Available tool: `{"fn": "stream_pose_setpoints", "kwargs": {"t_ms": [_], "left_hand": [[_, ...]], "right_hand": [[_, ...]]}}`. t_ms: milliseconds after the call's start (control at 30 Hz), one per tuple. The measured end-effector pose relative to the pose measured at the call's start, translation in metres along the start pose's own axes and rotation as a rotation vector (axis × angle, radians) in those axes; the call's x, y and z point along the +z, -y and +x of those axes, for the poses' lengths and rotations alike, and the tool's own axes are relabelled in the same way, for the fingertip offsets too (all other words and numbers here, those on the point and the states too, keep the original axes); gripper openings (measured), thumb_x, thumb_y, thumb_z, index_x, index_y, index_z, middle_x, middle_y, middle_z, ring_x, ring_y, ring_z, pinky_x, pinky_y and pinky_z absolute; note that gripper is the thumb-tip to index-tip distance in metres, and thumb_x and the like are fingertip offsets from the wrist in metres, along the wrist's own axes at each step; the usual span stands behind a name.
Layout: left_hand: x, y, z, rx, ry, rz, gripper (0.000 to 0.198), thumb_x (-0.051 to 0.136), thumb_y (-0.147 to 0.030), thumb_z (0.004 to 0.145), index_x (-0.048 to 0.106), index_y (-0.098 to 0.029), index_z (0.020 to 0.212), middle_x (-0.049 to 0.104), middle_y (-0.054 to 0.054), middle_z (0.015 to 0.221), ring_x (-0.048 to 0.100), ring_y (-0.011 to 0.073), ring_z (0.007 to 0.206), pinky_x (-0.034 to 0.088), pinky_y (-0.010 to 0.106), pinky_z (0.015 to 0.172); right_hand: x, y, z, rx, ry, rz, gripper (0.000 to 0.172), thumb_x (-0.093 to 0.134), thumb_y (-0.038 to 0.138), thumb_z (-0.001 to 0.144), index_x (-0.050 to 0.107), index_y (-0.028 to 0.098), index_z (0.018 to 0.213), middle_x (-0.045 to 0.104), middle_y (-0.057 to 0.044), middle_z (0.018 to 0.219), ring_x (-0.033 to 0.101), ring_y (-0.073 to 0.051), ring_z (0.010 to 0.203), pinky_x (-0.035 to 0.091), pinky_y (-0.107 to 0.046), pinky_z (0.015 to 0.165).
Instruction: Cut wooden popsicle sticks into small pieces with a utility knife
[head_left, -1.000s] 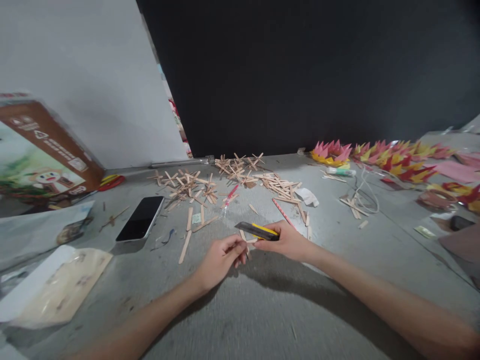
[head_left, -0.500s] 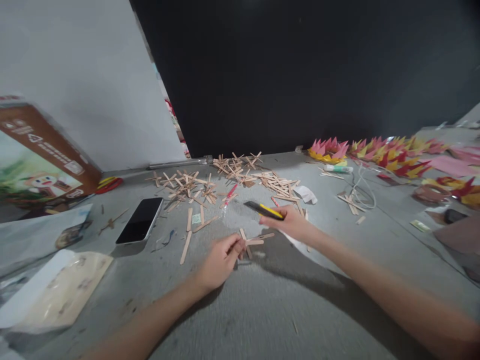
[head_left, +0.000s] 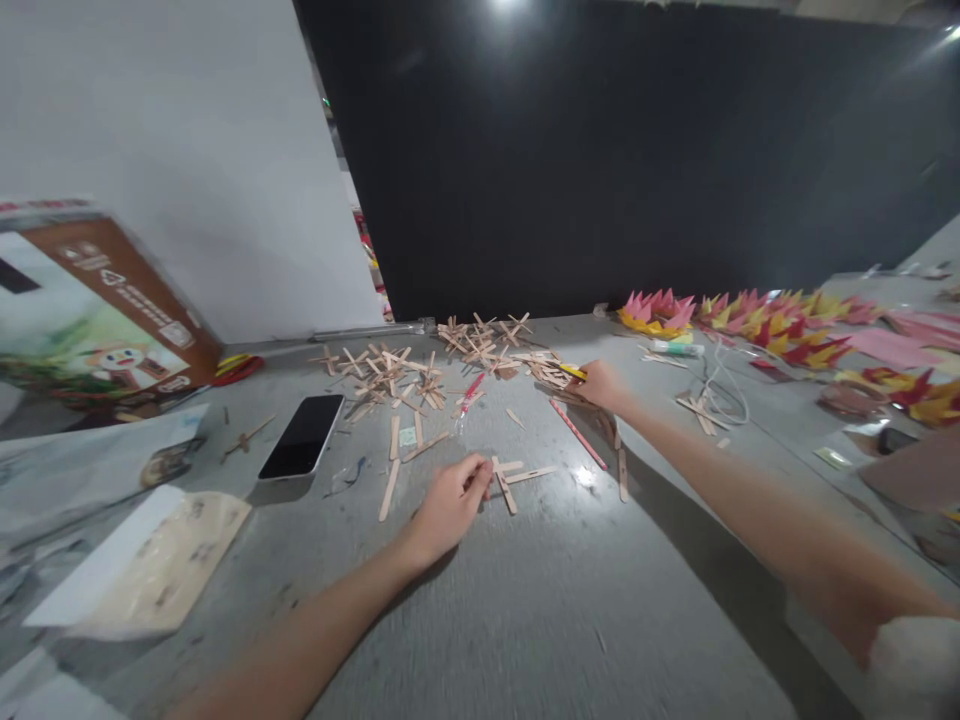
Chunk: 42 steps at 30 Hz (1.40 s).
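Observation:
My left hand (head_left: 454, 505) rests on the grey table with thumb and fingers pinched at the left end of a small star of crossed wooden craft sticks (head_left: 510, 490). What lies between its fingertips is partly hidden. Farther away, my right hand (head_left: 602, 385) is closed around a black and yellow utility knife (head_left: 574, 372). That hand is at the right side of a pile of loose craft sticks (head_left: 546, 368); whether its fingers touch a stick, I cannot tell. A red patterned pencil-like rod (head_left: 577, 435) lies just in front of it.
Several star-shaped stick bundles (head_left: 382, 375) lie at the back, near a red pen-like item (head_left: 471, 390). A phone (head_left: 302, 437) and a printed box (head_left: 112, 310) are on the left. Pink and yellow paper flowers (head_left: 656, 313) and a white cable (head_left: 724, 385) sit to the right.
My right hand has moved away from the crossed sticks to the back pile, still holding the utility knife. My left hand stays by the crossed sticks, which have turned slightly. The view has tilted up.

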<state>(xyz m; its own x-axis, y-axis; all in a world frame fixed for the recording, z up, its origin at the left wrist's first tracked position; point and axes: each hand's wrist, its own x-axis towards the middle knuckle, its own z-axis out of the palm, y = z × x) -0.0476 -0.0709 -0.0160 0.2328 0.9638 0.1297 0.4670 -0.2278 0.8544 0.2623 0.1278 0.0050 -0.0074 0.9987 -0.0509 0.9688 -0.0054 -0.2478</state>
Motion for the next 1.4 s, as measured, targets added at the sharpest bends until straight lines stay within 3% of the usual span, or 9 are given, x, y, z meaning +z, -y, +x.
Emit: {"fn": "stream_pose_setpoints", "kwargs": {"t_ms": [500, 667, 767, 867, 933, 1000, 1100, 1200, 1400], "left_hand": [[-0.009, 0.032, 0.016, -0.152, -0.636, -0.044, 0.041, 0.043, -0.05, 0.104, 0.064, -0.022, 0.083, 0.073, 0.007, 0.086, 0.067, 0.0241, 0.082, 0.047, 0.034, 0.079], [-0.025, 0.046, 0.025, -0.219, -0.833, 0.246, 0.031, 0.038, -0.023, 0.101, 0.066, -0.02, 0.114, 0.071, 0.015, 0.115, 0.063, 0.0314, 0.118, 0.043, 0.049, 0.109], [-0.032, 0.047, 0.028, -0.241, -0.818, 0.406, 0.036, 0.051, -0.016, 0.091, 0.063, -0.015, 0.125, 0.061, 0.022, 0.133, 0.052, 0.0384, 0.135, 0.037, 0.059, 0.116], [-0.029, 0.034, 0.021, -0.033, -0.738, 0.373, 0.035, 0.05, -0.02, 0.096, 0.059, -0.017, 0.129, 0.058, 0.02, 0.137, 0.05, 0.0355, 0.137, 0.036, 0.056, 0.118], [-0.022, 0.021, 0.015, 0.063, -0.576, 0.184, 0.03, 0.047, -0.029, 0.102, 0.058, -0.02, 0.128, 0.062, 0.015, 0.127, 0.06, 0.0287, 0.122, 0.046, 0.047, 0.108], [-0.013, 0.008, 0.009, -0.002, -0.298, -0.111, 0.033, 0.041, -0.044, 0.108, 0.058, -0.021, 0.124, 0.066, 0.006, 0.096, 0.064, 0.021, 0.086, 0.052, 0.035, 0.08], [-0.001, -0.005, 0.003, -0.087, -0.009, -0.437, 0.045, 0.038, -0.058, 0.107, 0.06, -0.02, 0.109, 0.059, 0.0, 0.077, 0.055, 0.015, 0.064, 0.044, 0.027, 0.061], [0.006, -0.008, 0.002, -0.146, 0.027, -0.469, 0.041, 0.051, -0.058, 0.101, 0.058, -0.02, 0.09, 0.055, -0.003, 0.067, 0.049, 0.0113, 0.055, 0.038, 0.024, 0.054], [0.0, 0.001, 0.007, -0.24, -0.142, -0.474, 0.04, 0.058, -0.06, 0.092, 0.052, -0.022, 0.084, 0.05, -0.008, 0.052, 0.042, 0.0096, 0.04, 0.033, 0.022, 0.044]], "right_hand": [[0.007, 0.005, -0.004, -0.013, -0.016, -0.049, 0.035, 0.068, 0.039, 0.103, 0.066, 0.017, 0.131, 0.068, -0.011, 0.129, 0.07, -0.025, 0.109, 0.061, -0.046, 0.093], [0.003, 0.012, -0.015, -0.014, -0.013, -0.014, 0.034, 0.068, 0.038, 0.103, 0.066, 0.017, 0.129, 0.068, -0.011, 0.129, 0.07, -0.025, 0.109, 0.06, -0.046, 0.093], [-0.004, 0.019, -0.025, -0.025, -0.027, 0.046, 0.032, 0.068, 0.039, 0.103, 0.068, 0.016, 0.125, 0.07, -0.011, 0.124, 0.07, -0.023, 0.104, 0.06, -0.043, 0.09], [-0.018, 0.029, -0.041, -0.078, -0.034, 0.154, 0.034, 0.061, 0.042, 0.103, 0.072, 0.011, 0.109, 0.073, -0.012, 0.101, 0.069, -0.024, 0.091, 0.053, -0.033, 0.076], [-0.026, 0.038, -0.057, -0.15, 0.029, 0.251, 0.043, 0.055, 0.051, 0.103, 0.073, 0.013, 0.099, 0.07, -0.006, 0.082, 0.065, -0.021, 0.076, 0.045, -0.029, 0.064], [-0.029, 0.049, -0.078, -0.236, 0.145, 0.347, 0.048, 0.06, 0.063, 0.096, 0.073, 0.016, 0.092, 0.064, -0.002, 0.071, 0.058, -0.016, 0.064, 0.04, -0.026, 0.057], [-0.02, 0.07, -0.111, -0.382, 0.45, 0.544, 0.042, 0.071, 0.06, 0.087, 0.07, 0.019, 0.08, 0.055, 0.002, 0.061, 0.043, -0.012, 0.054, 0.03, -0.026, 0.05], [-0.004, 0.088, -0.132, -0.483, 0.655, 0.67, 0.041, 0.072, 0.052, 0.087, 0.059, 0.019, 0.066, 0.044, 0.004, 0.058, 0.034, -0.01, 0.054, 0.022, -0.027, 0.05], [0.007, 0.093, -0.137, -0.537, 0.657, 0.803, 0.044, 0.072, 0.059, 0.087, 0.062, 0.019, 0.071, 0.037, 0.006, 0.061, 0.029, -0.01, 0.057, 0.019, -0.027, 0.053]]}}
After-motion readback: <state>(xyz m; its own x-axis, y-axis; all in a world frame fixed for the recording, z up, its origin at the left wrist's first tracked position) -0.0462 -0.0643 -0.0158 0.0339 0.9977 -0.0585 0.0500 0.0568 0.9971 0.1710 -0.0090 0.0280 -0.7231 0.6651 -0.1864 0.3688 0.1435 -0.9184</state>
